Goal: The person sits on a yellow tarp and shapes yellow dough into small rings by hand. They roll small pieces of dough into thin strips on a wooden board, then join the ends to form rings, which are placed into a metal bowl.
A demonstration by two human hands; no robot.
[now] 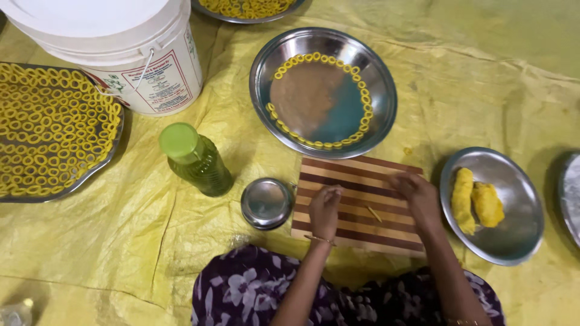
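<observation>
**Striped wooden board with a thin bit of yellow dough, both hands on it**

The striped wooden cutting board (362, 202), with brown and pale bands, lies on the yellow plastic sheet (483, 78) near its bottom edge, right in front of the person. A small thin stick of yellow dough (374, 214) lies on the board, between the two hands.

The left hand (325, 209) rests on the left side of the board. Its fingers are curled in together at the tips. It is too small to tell if they pinch any dough. The right hand (415, 192) rests on the right side of the board, fingers bent down and close together. I cannot tell if it holds anything.

Just above the board sits a round steel plate (374, 130) with small yellow dough rings (314, 58) set all along its rim. To the right of the board is another round steel plate (519, 235) with two fat lumps of yellow dough (477, 202) in it.

Just left of the board is a small round steel lid (266, 203). Next to that stands a green plastic bottle (196, 160) with a green cap. At the left edge of the sheet is a big steel tray (90, 175) full of yellow rings. A white plastic bucket (121, 48) with a lid stands at the top left corner.
</observation>
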